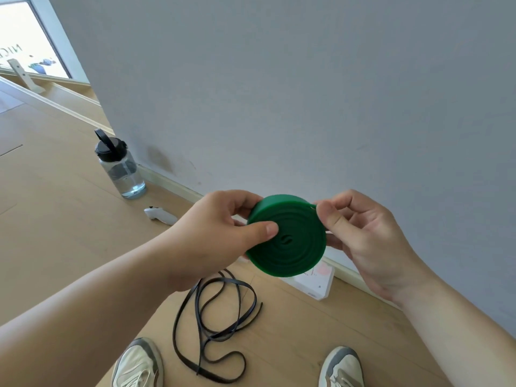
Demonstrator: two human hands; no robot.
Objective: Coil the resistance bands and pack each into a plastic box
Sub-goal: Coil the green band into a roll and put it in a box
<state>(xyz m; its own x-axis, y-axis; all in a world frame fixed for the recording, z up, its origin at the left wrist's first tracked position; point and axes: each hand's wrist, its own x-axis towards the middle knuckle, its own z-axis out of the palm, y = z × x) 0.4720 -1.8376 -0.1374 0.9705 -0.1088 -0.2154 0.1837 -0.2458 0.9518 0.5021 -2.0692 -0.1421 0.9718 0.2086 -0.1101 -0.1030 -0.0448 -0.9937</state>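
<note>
A green resistance band (290,247) is wound into a tight flat coil and held up in front of the wall. My left hand (220,236) grips its left side, thumb pressed on the coil's face. My right hand (363,238) pinches the band's loose end at the coil's upper right rim. On the floor below lies a thin black resistance band (215,328), uncoiled in loose loops between my shoes. A white, partly see-through plastic box (318,283) lies by the skirting board, mostly hidden behind the coil.
A clear water bottle (121,166) with a black cap stands by the wall corner. A white controller (160,215) lies on the wooden floor beside it. My two shoes (138,364) are at the bottom edge. The grey wall is close ahead.
</note>
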